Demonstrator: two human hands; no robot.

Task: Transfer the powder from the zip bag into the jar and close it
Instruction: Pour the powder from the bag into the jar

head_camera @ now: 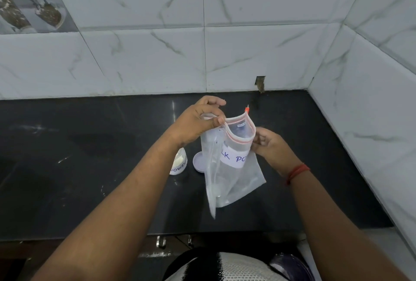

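clear plastic zip bag [231, 168], mouth open, looks empty; left hand [198, 123] and right hand [270, 145] each pinch its rim. under the left wrist stands the jar [179, 163] holding white powder, its lid [199, 162] off beside it. judged: pouring done, capping left.

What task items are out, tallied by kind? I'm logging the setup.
Zip bag: 1
Jar: 1
Jar lid: 1
Hands holding the bag, left hand and right hand: 2
Total: 5
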